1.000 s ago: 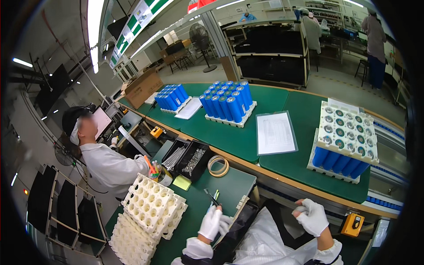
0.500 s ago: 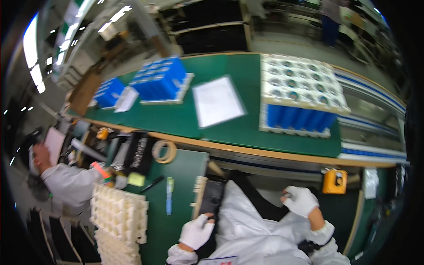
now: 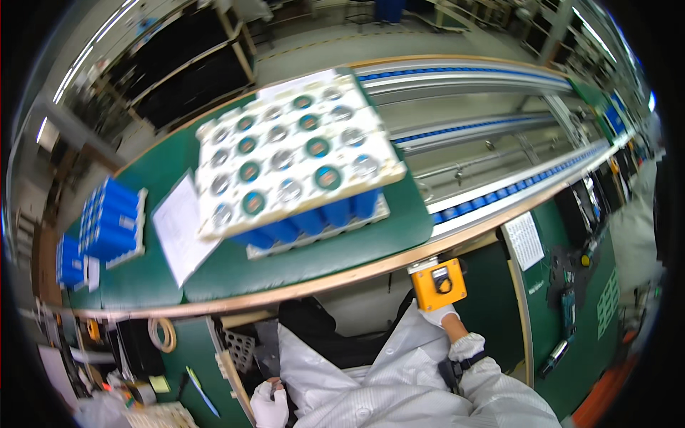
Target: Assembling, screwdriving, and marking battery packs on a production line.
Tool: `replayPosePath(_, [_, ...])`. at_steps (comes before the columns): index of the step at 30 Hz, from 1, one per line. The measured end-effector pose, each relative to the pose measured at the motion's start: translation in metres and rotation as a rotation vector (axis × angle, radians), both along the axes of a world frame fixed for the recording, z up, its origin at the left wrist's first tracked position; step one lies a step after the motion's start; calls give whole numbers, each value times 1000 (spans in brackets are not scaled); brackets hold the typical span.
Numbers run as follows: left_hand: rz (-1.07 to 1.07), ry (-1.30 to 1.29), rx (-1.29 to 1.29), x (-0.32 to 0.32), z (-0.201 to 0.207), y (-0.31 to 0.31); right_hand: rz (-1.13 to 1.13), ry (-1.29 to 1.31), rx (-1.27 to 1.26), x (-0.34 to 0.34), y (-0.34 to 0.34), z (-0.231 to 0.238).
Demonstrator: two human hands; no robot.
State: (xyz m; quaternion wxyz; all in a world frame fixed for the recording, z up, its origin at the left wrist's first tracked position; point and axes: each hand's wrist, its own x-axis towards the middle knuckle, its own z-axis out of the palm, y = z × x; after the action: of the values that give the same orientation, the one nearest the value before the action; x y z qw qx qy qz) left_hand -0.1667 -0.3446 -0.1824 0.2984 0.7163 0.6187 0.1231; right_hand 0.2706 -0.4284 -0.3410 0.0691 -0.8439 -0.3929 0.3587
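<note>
My left hand [image 3: 270, 405], in a white glove with bare fingertips, is low at the lower edge, left of my white coat. Its fingers look curled in, and whether anything is inside them is hidden. Close by it are a dark grey sheet-like thing [image 3: 267, 346] and a grey plate with holes [image 3: 240, 349]. My right hand [image 3: 440, 315], also gloved, reaches up behind a yellow control box [image 3: 439, 284] with a black knob, fixed at the bench's front edge. That box covers its fingers, so their grip does not show.
On the green bench [image 3: 214, 285] stands a block of blue cylindrical cells under a white holder [image 3: 292, 189]. Smaller blue blocks [image 3: 110, 217] and a paper sheet [image 3: 184, 232] lie leftward. A roller conveyor [image 3: 499, 189] runs right. A power tool [image 3: 569, 314] lies on the right table.
My view has swung to the right, bringing the conveyor and right table into sight. My right hand has gone from open space before my lap to behind the yellow box.
</note>
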Motion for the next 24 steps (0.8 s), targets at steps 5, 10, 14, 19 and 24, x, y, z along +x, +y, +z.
replayPosePath(5, [-266, -20, 648, 85, 79, 79, -336, 297, -83, -21, 0, 17])
replayPosePath(10, [-516, -60, 391, 132, 79, 112, -301, 407, -80, -31, 10, -93])
replayPosePath(14, [-433, 58, 135, 137, 58, 107, -203, 309, -68, -5, 28, -110])
replayPosePath(19, [-433, -43, 348, 161, 73, 111, -366, 278, -147, 43, 9, -27])
replayPosePath(24, [-653, -1, 535, 178, 57, 142, -373, 319, -308, 57, -1, -56])
